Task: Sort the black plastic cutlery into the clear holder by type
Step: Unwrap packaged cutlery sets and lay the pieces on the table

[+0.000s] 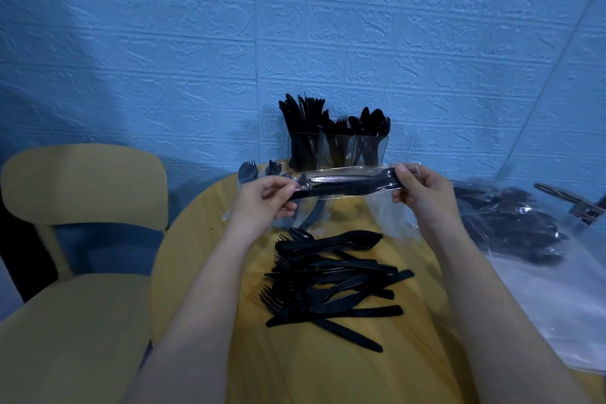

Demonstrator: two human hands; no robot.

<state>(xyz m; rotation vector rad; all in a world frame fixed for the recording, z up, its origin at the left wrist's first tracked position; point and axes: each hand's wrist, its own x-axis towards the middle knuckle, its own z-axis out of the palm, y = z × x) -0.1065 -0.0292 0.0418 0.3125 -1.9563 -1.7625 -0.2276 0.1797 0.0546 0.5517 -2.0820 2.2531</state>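
Blue brick wall (164, 43) | yellow table (196, 239) | both hands' fingers (278, 193) pinching wrapped cutlery pack (344, 182)

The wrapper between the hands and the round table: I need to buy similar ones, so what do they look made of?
The wrapper looks like thin clear plastic film: it is see-through, glossy and crinkled. The round table looks like light wood or wood-look laminate: yellowish, with faint grain lines.

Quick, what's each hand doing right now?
Left hand: pinching one end of the wrapped cutlery packet.
Right hand: pinching the packet's other end.
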